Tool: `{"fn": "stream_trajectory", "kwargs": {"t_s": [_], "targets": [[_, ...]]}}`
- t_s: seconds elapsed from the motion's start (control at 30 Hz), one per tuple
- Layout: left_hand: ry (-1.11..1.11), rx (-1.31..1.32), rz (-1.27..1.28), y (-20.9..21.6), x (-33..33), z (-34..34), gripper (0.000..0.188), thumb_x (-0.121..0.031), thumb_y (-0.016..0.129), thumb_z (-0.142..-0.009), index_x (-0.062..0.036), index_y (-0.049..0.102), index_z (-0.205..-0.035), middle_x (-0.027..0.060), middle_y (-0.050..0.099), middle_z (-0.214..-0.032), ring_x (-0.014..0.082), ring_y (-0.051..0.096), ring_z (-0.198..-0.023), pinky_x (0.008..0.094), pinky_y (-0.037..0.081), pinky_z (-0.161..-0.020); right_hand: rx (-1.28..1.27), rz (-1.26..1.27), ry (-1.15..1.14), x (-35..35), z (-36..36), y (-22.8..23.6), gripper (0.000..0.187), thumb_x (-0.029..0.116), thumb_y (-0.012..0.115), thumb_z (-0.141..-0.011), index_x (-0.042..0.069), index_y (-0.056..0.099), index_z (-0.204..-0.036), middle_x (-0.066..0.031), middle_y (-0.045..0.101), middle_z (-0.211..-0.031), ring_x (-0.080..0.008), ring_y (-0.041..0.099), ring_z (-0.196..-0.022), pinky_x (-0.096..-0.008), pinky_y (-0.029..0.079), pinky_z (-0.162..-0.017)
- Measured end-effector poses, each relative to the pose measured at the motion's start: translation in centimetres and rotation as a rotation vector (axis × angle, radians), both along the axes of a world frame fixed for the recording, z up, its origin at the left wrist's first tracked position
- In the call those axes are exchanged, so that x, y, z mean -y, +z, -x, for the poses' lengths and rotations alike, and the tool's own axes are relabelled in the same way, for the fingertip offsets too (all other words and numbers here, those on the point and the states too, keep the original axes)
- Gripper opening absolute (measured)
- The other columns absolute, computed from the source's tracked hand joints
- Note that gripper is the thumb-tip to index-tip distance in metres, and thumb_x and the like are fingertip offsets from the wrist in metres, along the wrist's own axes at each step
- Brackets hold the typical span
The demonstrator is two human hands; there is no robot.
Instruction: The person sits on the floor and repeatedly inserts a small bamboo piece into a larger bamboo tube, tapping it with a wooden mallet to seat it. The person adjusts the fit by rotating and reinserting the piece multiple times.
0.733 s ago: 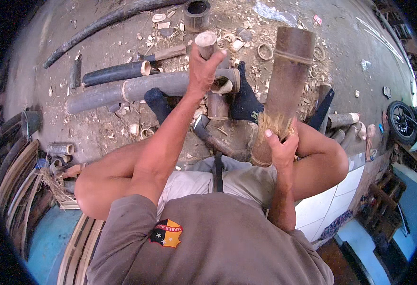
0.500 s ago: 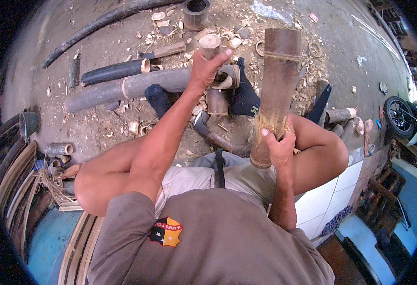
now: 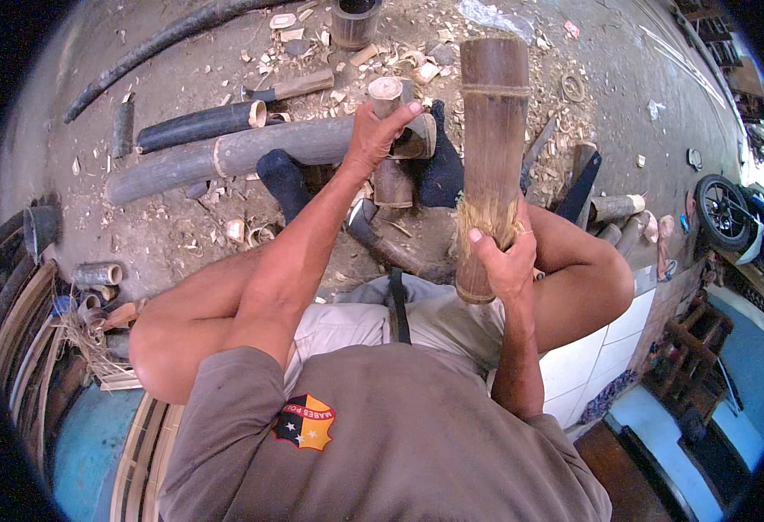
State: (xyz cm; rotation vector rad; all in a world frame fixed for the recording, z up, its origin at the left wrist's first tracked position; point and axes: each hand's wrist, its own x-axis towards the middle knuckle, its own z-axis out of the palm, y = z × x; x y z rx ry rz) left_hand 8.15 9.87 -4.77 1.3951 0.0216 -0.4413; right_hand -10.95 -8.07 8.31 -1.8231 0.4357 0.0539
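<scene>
**A:** What do I have in each hand?

**B:** My right hand (image 3: 505, 261) grips a thick brown bamboo tube (image 3: 490, 148), standing nearly upright between my knees. The fingers are clamped around its lower part, just below a tuft of pale frayed fibres (image 3: 484, 224) peeled from its wall. My left hand (image 3: 377, 135) is raised out ahead, fingers closed around a short pale wooden club (image 3: 388, 94), whose cut end sticks up above the knuckles.

**A:** And around the fingers?

**B:** Just beyond the left hand lie 2 long grey bamboo poles (image 3: 225, 152) on the dirt floor (image 3: 182, 235), amid shavings. A dark curved blade (image 3: 382, 244) lies below the left hand, near my legs. More short bamboo pieces (image 3: 617, 209) sit to the right of the right hand.

**A:** What could go wrong?

**B:** In my judgement, 2 things. The right-hand fingers sit close to the frayed zone, so a blow landing low could hit them. Also, the tube is steadied by 1 hand only; a glancing strike could tip it sideways or let it slip through my grip.
</scene>
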Motion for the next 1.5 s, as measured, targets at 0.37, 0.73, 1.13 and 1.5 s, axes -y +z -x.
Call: {"fn": "stream_trajectory", "kwargs": {"t_s": [0.37, 0.73, 1.13, 1.5], "targets": [[0.209, -0.067, 0.142, -2.5, 1.5, -1.5, 0.059, -0.042, 0.077, -0.093, -0.0013, 0.053, -0.129, 0.0093, 0.064, -0.104, 0.0127, 0.062, -0.079, 0.0299, 0.054, -0.065, 0.060, -0.019, 0.028, 0.5, -1.9, 0.5, 0.082, 0.014, 0.077, -0.087, -0.002, 0.037, -0.157, -0.0164, 0.067, -0.132, -0.0238, 0.065, -0.121, -0.0376, 0.049, -0.107], [0.233, 0.064, 0.071, -0.9, 1.5, -1.1, 0.043, -0.031, 0.085, -0.089, -0.0049, 0.062, -0.114, 0.0020, 0.067, -0.093, 0.0078, 0.059, -0.070, 0.0266, 0.051, -0.059, 0.010, -0.001, 0.008, 0.3, -1.0, -0.3, 0.087, 0.019, 0.079, -0.086, -0.002, 0.036, -0.158, -0.0166, 0.069, -0.131, -0.0234, 0.066, -0.120, -0.0376, 0.050, -0.106], [0.166, -0.024, 0.155, -0.6, 1.1, -0.7, 0.039, -0.034, 0.087, -0.086, -0.0071, 0.068, -0.107, -0.0026, 0.068, -0.088, 0.0051, 0.057, -0.069, 0.0239, 0.048, -0.060, 0.023, 0.065, 0.050, 0.4, -2.6, 0.3, 0.086, 0.017, 0.080, -0.082, -0.002, 0.039, -0.156, -0.0184, 0.067, -0.133, -0.0254, 0.065, -0.122, -0.0379, 0.049, -0.107], [0.180, -0.030, 0.079, -2.4, 0.8, -0.7, 0.041, -0.032, 0.087, -0.085, -0.0035, 0.069, -0.109, 0.0002, 0.070, -0.092, 0.0077, 0.060, -0.070, 0.0264, 0.051, -0.060, 0.216, 0.207, 0.115, -0.3, -7.9, 4.6, 0.096, 0.019, 0.084, -0.080, 0.001, 0.034, -0.160, -0.0236, 0.063, -0.139, -0.0290, 0.064, -0.127, -0.0399, 0.050, -0.108]]}}
